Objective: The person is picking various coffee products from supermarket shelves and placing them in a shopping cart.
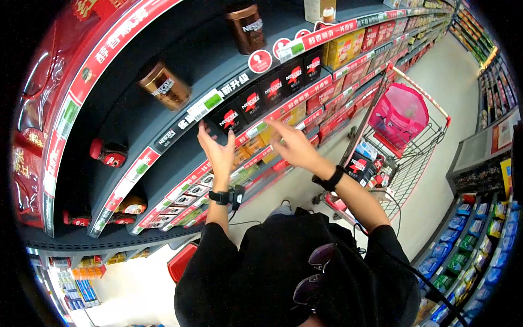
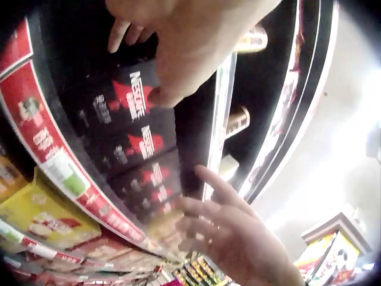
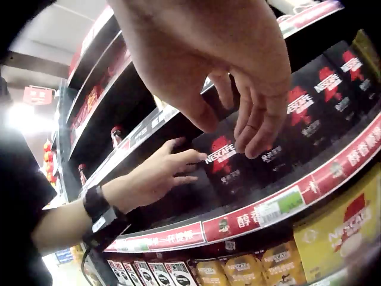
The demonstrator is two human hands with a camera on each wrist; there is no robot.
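Observation:
A row of black Nescafé boxes (image 1: 251,103) stands on a shelf in front of me. My left hand (image 1: 218,155) is at the left end of the row with thumb and fingers spread. In the left wrist view its thumb overlaps the face of the end box (image 2: 132,98), and in the right wrist view its fingertips are right at that box's left side. My right hand (image 1: 294,147) hovers in front of the row, its fingers loosely bent around nothing. From its own wrist view, the right hand (image 3: 220,77) partly covers the second box.
Brown Nescafé canisters (image 1: 165,87) and a red-lidded jar (image 1: 109,152) stand on nearby shelves. Yellow boxes (image 3: 342,232) fill the shelf below. Behind my right arm is a shopping cart (image 1: 419,158) with a pink bag (image 1: 400,117) and a black Nescafé box (image 1: 359,165).

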